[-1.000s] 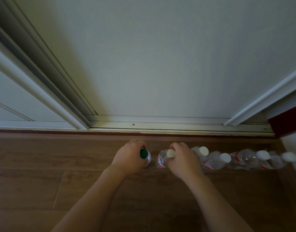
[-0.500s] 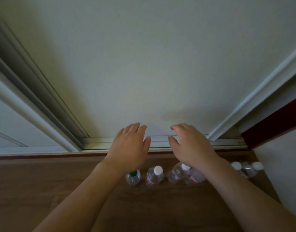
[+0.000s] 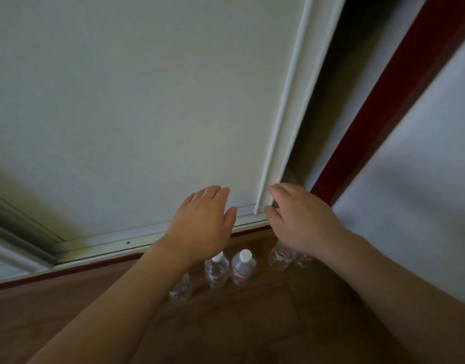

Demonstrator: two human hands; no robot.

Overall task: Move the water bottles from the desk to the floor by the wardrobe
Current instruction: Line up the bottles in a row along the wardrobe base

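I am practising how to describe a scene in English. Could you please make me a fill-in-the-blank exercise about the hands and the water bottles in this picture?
1. The water bottles stand upright in a row on the wooden ____.
2. The left hand and the right hand, both with fingers straight, hold ____.
3. The bottle caps that show are ____ in colour.

Missing words: floor; nothing; white.

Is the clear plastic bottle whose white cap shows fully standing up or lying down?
Upright. The clear plastic water bottle stands on its base on the brown wooden floor, with its white cap on top.
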